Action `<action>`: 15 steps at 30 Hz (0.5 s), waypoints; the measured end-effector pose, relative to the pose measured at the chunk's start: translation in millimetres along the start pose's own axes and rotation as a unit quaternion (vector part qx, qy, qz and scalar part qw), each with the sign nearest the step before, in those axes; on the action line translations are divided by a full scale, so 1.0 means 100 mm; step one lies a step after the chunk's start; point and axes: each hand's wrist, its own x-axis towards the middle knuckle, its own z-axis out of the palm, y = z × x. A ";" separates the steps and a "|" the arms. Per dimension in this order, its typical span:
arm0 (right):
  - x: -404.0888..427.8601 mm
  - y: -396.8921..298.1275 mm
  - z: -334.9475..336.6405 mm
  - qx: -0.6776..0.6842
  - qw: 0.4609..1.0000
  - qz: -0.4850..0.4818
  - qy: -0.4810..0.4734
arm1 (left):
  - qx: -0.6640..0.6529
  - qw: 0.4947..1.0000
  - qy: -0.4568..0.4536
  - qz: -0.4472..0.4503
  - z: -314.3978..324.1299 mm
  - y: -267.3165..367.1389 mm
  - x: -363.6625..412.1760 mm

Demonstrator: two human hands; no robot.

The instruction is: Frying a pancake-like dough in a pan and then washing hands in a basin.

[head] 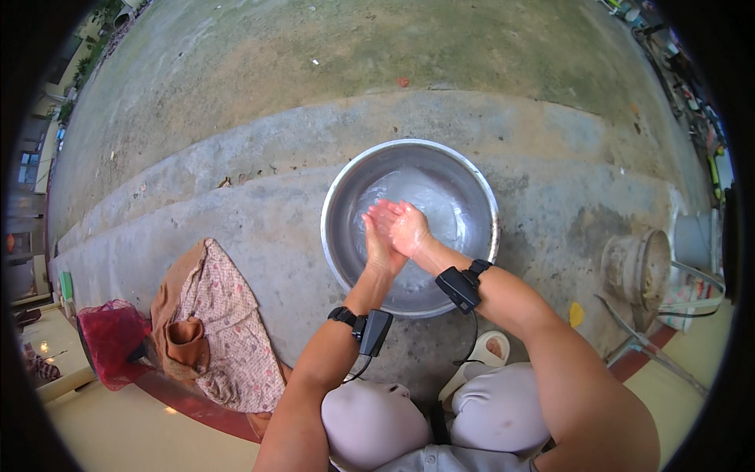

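Wet and pressed together, my left hand [378, 246] and my right hand [412, 230] are over a large round metal basin [335, 268]. Both palms are turned upward in a cupped shape, touching along their inner sides, with the fingers pointing away from me. No object shows in either one. Some fingers overlap, so the left fingers are partly hidden. Shallow clear water [422, 186] shines in the bottom of the basin. Each wrist wears a black strapped device, the left one [373, 331] and the right one [458, 289], with a thin cable.
The basin stands on a concrete step [277, 218]. At left lie a floral and brown cloth [227, 318] and a red mesh bag [112, 342]. A dirty bucket [631, 268] stands at right, near a yellow leaf [576, 315]. My knees and a white sandal [457, 377] are close below.
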 end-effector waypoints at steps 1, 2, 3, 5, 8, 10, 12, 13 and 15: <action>-0.01 -0.03 0.09 0.011 1.000 -0.016 -0.021 | -0.056 0.992 0.105 -0.050 0.16 -0.09 0.07; 0.02 -0.09 0.20 -0.023 0.999 -0.030 0.003 | -0.111 0.967 0.208 -0.100 0.27 -0.16 0.12; 0.06 -0.15 0.22 -0.024 0.999 -0.032 0.002 | -0.111 0.967 0.206 -0.101 0.28 -0.20 0.16; 0.12 -0.21 0.24 -0.323 0.942 -0.093 0.006 | -0.125 0.926 0.333 -0.128 0.30 -0.24 0.20; 0.08 -0.14 0.19 -0.576 0.787 -0.222 -0.013 | -0.106 0.925 0.352 -0.101 0.36 -0.15 0.22; 0.05 -0.12 0.09 -0.750 0.552 -0.365 -0.019 | -0.097 0.904 0.401 -0.114 0.52 -0.10 0.30; 0.00 -0.17 0.01 -0.797 0.474 -0.371 -0.049 | -0.070 0.896 0.421 -0.124 0.63 -0.02 0.34; -0.03 -0.16 0.04 -0.834 0.396 -0.376 -0.085 | -0.040 0.886 0.443 -0.130 0.63 0.04 0.32; -0.08 -0.13 0.13 -0.870 0.346 -0.341 -0.085 | 0.025 0.884 0.448 -0.133 0.47 0.07 0.20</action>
